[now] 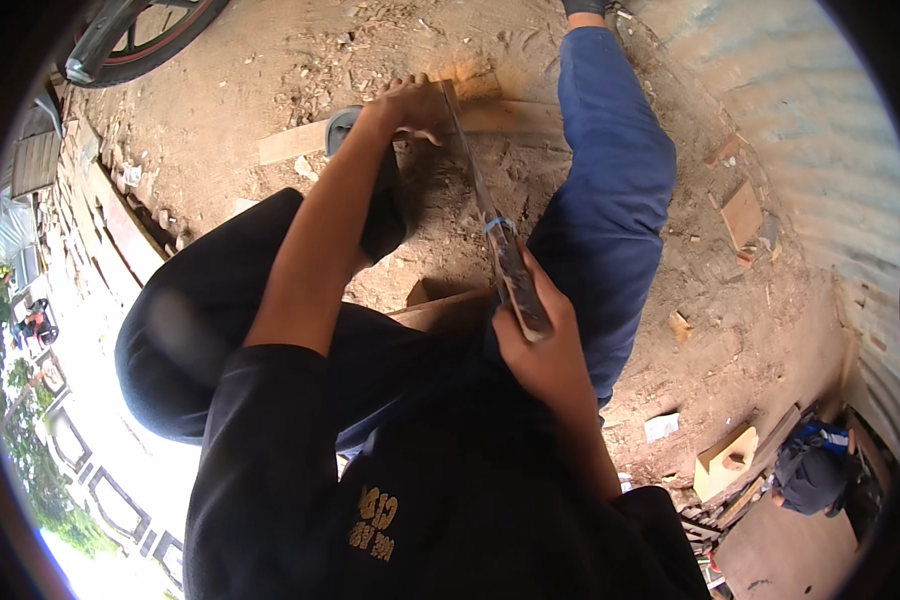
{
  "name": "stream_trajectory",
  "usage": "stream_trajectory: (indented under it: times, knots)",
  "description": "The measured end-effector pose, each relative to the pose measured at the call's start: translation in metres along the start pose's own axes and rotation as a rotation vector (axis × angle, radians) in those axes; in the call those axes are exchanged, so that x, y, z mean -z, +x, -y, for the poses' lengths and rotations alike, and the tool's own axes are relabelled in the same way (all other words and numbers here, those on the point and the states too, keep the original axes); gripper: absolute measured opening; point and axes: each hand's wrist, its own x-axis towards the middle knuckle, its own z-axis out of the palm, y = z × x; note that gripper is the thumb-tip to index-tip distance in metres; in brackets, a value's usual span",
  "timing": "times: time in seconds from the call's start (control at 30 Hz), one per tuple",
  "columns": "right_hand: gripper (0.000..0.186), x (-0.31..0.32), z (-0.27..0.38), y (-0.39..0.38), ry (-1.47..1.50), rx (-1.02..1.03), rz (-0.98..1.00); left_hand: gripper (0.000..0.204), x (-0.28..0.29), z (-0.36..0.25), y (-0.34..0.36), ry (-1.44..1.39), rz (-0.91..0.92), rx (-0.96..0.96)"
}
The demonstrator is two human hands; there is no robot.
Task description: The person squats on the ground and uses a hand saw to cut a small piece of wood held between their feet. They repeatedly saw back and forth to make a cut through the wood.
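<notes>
My right hand is wrapped round the dark handle of a long-bladed hand tool, with a light blue band where the blade begins. The blade appears nearly edge-on and points away from me; I cannot make out whether it has teeth. Beside its far end is my left hand, thumb and fingers apart, over a wooden plank lying across the ground. What lies under that palm is hidden. A grey shoe toe on my bent left leg rests at the plank.
My blue-trousered right leg stretches forward. Wood offcuts lie along a corrugated metal wall at right. A wheel stands at the far left. Another person is low at the right, near a board.
</notes>
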Motion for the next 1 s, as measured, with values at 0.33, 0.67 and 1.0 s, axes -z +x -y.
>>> stream_trajectory:
  times: [0.33, 0.67, 1.0]
  knots:
    - [0.067, 0.006, 0.018, -0.02, -0.024, -0.065, 0.056, 0.113, -0.026, 0.025, 0.021, -0.052, -0.227, 0.131]
    - [0.067, 0.008, 0.021, -0.037, -0.005, -0.071, 0.05, 0.063, -0.02, 0.018, 0.002, -0.062, -0.311, 0.013]
    - [0.068, 0.014, 0.014, -0.036, -0.053, 0.06, 0.024, 0.106, -0.046, 0.054, 0.038, 0.14, -0.101, -0.155]
